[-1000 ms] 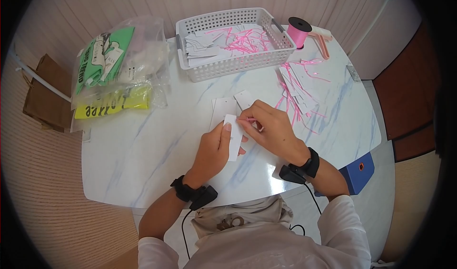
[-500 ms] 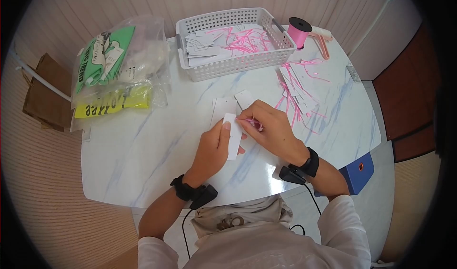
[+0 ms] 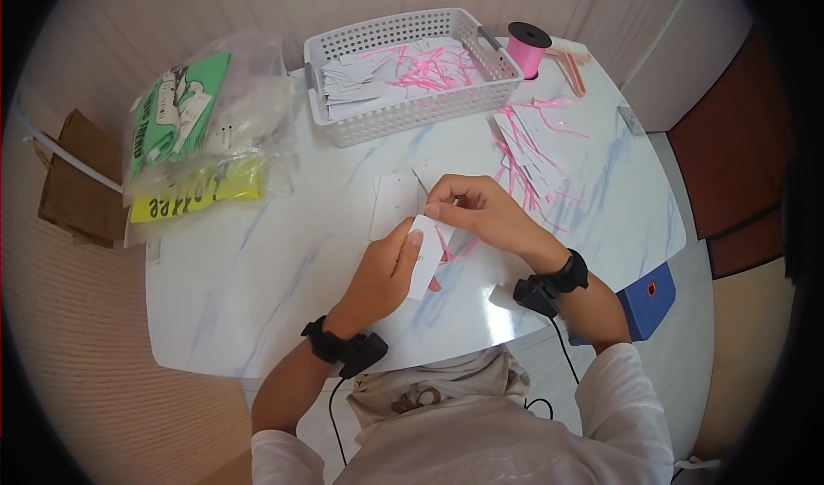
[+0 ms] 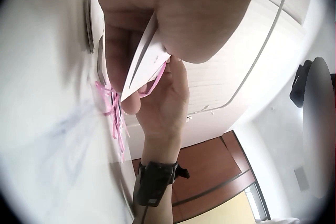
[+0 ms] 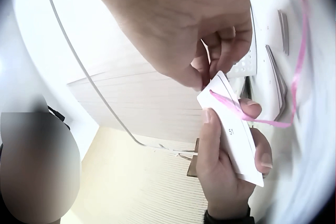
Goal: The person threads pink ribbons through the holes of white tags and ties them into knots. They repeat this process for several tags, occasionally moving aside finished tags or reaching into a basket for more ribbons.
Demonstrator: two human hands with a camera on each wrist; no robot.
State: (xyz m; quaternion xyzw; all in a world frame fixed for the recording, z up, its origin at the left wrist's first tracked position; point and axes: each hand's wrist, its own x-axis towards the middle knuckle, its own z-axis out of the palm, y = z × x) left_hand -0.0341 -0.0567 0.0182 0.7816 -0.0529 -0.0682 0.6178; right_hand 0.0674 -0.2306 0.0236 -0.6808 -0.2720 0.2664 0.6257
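My left hand (image 3: 382, 269) grips a white paper tag (image 3: 422, 262) over the table's front half, its thumb pressed on the tag's face. In the right wrist view a pink ribbon (image 5: 229, 104) passes through the hole near the tag's top and hangs in a long loop. At that holed end my right hand (image 3: 489, 213) pinches with thumb and fingertips, right at the tag's edge; the bit of ribbon between them is hidden. Just beyond the hands lie loose white tags (image 3: 393, 203) without ribbon.
At the back, a white perforated basket (image 3: 421, 125) contains tags and pink ribbons. A pink ribbon spool (image 3: 524, 54) stands beside it. Ribboned tags (image 3: 530, 146) lie in a pile on the right. Clear plastic bags (image 3: 253, 129) with green and yellow contents sit at the left.
The right fingers have shifted from the tag's face to its top edge. The ribbon, bunched in the right hand before, now hangs across the tag. The head view has moved slightly.
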